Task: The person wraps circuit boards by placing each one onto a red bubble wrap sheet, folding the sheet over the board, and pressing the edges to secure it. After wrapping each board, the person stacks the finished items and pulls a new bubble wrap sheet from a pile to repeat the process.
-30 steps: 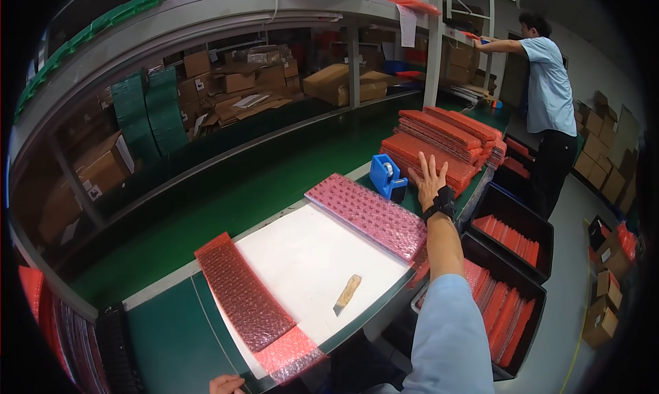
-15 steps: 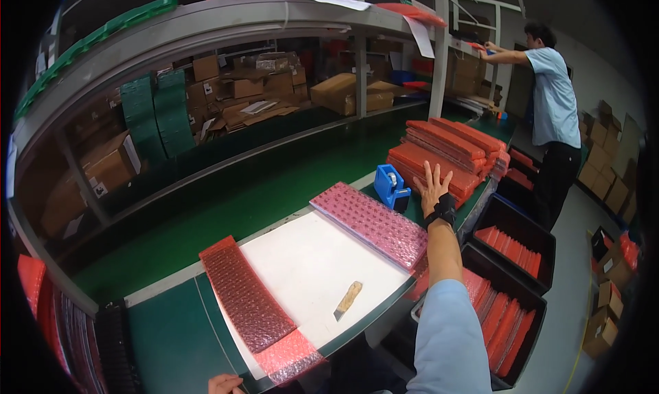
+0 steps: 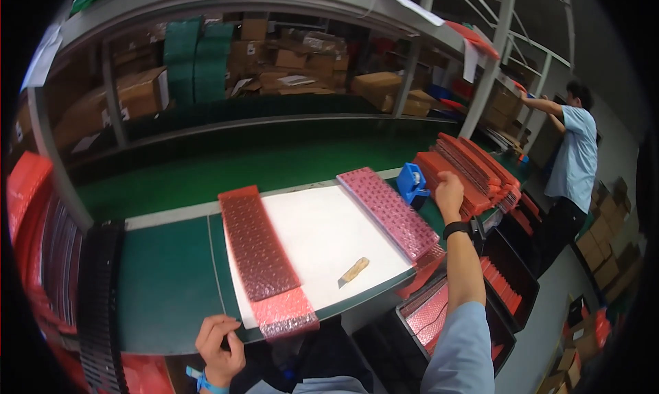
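Note:
My right hand (image 3: 449, 193), with a black band on its wrist, is closed beside the blue tape dispenser (image 3: 412, 182) and in front of the stack of red bubble-wrap packs (image 3: 458, 177). Whatever its fingers hold, if anything, cannot be made out. My left hand (image 3: 221, 346) hovers by the table's near edge, fingers loosely bent and apart, nothing in it. On a white board (image 3: 312, 226), a dark red bubble-wrap pack (image 3: 259, 246) lies at the left, its lighter flap (image 3: 285, 315) over the near edge. A pink bubble-wrap pack (image 3: 388, 212) lies at the right. Between them rests a utility knife (image 3: 353, 272).
Black crates (image 3: 511, 274) of red packs stand at the right, below the table. More red packs (image 3: 31, 209) are piled at far left. Behind the green conveyor (image 3: 274, 147) are cardboard boxes (image 3: 302, 58). A co-worker (image 3: 573, 150) stands at far right.
My right hand has gone from spread fingers over the red stack to closed. My left hand has come further into view at the near edge. The view has turned to the right.

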`<state>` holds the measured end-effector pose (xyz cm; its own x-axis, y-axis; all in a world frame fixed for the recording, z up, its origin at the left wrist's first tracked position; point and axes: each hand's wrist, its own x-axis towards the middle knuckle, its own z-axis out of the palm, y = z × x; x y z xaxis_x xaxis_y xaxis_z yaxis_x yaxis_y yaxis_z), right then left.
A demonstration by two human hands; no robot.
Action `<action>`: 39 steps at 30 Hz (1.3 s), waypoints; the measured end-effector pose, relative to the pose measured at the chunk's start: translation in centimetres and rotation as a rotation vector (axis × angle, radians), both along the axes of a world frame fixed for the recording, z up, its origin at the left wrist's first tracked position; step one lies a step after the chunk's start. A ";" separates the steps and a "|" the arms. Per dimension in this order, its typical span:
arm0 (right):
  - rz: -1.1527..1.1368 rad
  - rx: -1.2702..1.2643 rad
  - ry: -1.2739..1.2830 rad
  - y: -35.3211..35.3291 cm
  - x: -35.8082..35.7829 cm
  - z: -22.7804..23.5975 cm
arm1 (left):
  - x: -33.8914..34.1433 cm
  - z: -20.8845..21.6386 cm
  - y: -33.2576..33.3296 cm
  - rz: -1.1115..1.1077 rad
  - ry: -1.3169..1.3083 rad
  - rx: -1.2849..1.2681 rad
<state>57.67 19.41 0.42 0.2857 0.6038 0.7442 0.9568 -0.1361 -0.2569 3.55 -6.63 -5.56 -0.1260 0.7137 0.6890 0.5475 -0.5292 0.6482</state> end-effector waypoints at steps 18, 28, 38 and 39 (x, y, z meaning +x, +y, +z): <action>0.801 0.278 0.056 6.0 -23.8 -1.2 | -0.5 1.4 -0.2 -0.007 -0.113 -0.154; 0.781 -0.015 -0.022 6.2 -22.3 -3.9 | -2.7 12.3 14.7 0.020 0.465 0.003; 1.049 -0.248 0.058 5.4 -22.7 -4.8 | -5.2 -1.5 30.1 0.400 0.698 -0.373; 1.028 -0.257 0.066 5.6 -23.2 -5.2 | -5.2 -1.4 30.3 0.376 0.704 -0.375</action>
